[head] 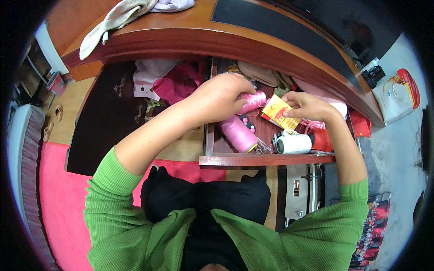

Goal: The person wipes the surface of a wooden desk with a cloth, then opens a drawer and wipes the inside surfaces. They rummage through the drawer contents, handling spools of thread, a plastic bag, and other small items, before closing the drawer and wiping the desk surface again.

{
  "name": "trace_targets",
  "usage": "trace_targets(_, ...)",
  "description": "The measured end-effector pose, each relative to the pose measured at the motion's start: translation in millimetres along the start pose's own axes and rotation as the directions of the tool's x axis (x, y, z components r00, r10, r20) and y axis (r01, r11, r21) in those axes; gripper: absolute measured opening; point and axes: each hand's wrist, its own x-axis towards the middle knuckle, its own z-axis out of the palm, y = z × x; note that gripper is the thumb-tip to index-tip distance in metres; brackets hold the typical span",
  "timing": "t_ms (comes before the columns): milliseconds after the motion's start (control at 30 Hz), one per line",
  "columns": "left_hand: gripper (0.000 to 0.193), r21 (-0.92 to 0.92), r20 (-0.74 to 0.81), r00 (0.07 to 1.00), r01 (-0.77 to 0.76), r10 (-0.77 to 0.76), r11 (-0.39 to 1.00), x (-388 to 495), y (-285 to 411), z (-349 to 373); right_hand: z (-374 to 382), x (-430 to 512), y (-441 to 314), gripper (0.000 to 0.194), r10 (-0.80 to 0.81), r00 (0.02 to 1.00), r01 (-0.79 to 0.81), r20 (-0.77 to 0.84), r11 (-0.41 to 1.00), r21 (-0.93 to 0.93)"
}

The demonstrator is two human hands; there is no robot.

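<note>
My left hand (225, 96) reaches over the open wooden drawer (264, 160), its thumb and fingers around one end of a small pink thread spool (256, 101). In my right hand (305, 105) is a yellow packet (276, 111) with red print, held between thumb and fingers above the drawer. A larger pink thread cone (239, 133) lies below my left wrist. Beside it are black hair ties with pink beads (248, 123). Toward the drawer's front right lie a white thread spool (295, 142) with loose strands and a red thread spool (321, 139).
Left of the drawer, a dark cabinet door (101, 118) stands open before magenta cloth (178, 83). The wooden tabletop (190, 20) overhangs the drawer and bears a draped cloth (118, 23). A white case (296, 193) stands below right, and a white bag (395, 98) lies far right.
</note>
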Motion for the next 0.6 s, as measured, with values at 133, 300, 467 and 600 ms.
trace_targets(133,0.031,0.138,0.246,0.964,0.065,-0.098,0.988,11,8,0,4,-8,-1,0.045,0.094,0.966,-0.164,-0.242,0.944,-0.287)
trace_targets(300,0.038,0.046,0.497,0.865,0.058,-0.073,0.997,-3,18,-11,27,-20,-18,0.039,-0.417,0.795,-0.006,-0.441,0.721,-0.693)
trace_targets(467,0.043,0.317,0.545,0.824,-0.029,-0.157,0.948,-4,25,3,55,-7,-35,0.021,-0.388,0.914,0.304,-0.124,0.852,-0.425)
trace_targets(600,0.041,0.243,0.484,0.871,-0.044,-0.082,0.969,-6,25,2,76,11,-36,0.028,-0.271,0.958,0.24,-0.097,0.939,-0.246)
